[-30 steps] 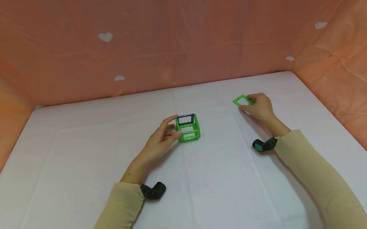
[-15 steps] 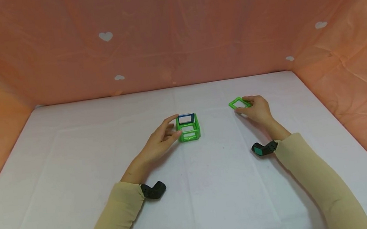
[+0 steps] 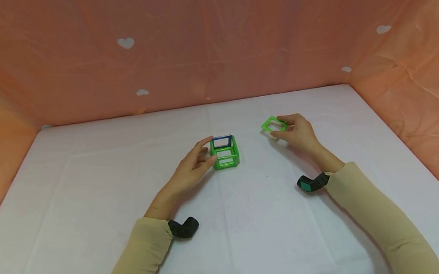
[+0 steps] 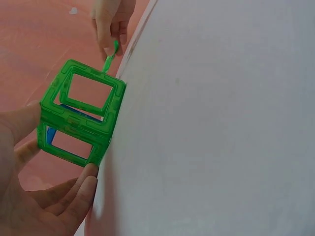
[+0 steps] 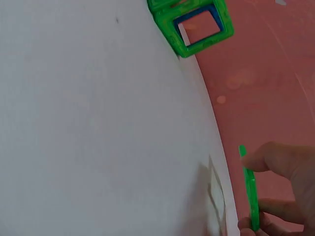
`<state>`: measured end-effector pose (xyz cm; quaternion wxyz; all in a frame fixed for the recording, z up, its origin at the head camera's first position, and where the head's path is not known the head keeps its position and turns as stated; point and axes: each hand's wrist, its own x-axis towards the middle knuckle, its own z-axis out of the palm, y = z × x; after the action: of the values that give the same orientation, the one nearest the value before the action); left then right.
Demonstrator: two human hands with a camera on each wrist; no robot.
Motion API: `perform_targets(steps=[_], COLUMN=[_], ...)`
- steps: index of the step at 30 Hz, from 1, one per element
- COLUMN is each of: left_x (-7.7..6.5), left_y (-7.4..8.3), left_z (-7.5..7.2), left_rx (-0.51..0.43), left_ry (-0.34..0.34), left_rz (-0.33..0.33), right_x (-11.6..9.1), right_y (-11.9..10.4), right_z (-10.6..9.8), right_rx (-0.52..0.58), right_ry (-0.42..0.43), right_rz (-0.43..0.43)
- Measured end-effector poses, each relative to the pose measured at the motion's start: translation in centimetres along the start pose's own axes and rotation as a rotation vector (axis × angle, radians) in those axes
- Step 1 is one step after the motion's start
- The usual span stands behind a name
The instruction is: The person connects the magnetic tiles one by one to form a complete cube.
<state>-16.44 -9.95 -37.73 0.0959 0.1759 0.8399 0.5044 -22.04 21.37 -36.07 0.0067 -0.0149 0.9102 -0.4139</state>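
A small box built of green square magnetic tiles, with a blue tile (image 3: 222,136) at its back, stands on the white table. My left hand (image 3: 186,172) holds this magnetic-tile box (image 4: 74,124) from the left, thumb and fingers on its edges. To the right of the box, my right hand (image 3: 299,135) pinches a single green square magnetic tile (image 5: 251,191) between thumb and fingers. That tile is tilted and raised off the tabletop, its shadow visible beneath. A gap separates it from the box.
White cloth covers the table (image 3: 272,231). Behind it rises an orange-pink cloth wall (image 3: 200,43) with pale hearts, and similar cloth walls stand at both sides. A black wrist camera (image 3: 184,228) sits on the left wrist, another (image 3: 313,183) on the right.
My right hand has moved left with the green tile, closer to the box. The left hand and the box have stayed in place.
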Motion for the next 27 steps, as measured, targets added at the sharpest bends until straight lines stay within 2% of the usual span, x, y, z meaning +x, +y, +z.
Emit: perform_targets(steps=[11, 15, 22, 27], left_x=[-0.1, -0.1, -0.1, -0.1], left_y=[0.1, 0.0, 0.0, 0.1], left_z=[0.0, 0.0, 0.0, 0.0], left_rx=[0.003, -0.002, -0.013, -0.009], left_ry=[-0.013, -0.017, -0.02, -0.016], left_rz=[-0.005, -0.003, -0.009, -0.005], right_x=[-0.2, -0.3, -0.2, -0.2], right_y=[-1.2, -1.5, -2.1, -2.3], right_z=[0.9, 1.3, 1.8, 2.0], right_rx=[0.059, 0.085, 0.134, 0.136], right_ry=[-0.045, -0.052, -0.066, -0.073], right_rz=[-0.021, -0.078, -0.227, -0.26])
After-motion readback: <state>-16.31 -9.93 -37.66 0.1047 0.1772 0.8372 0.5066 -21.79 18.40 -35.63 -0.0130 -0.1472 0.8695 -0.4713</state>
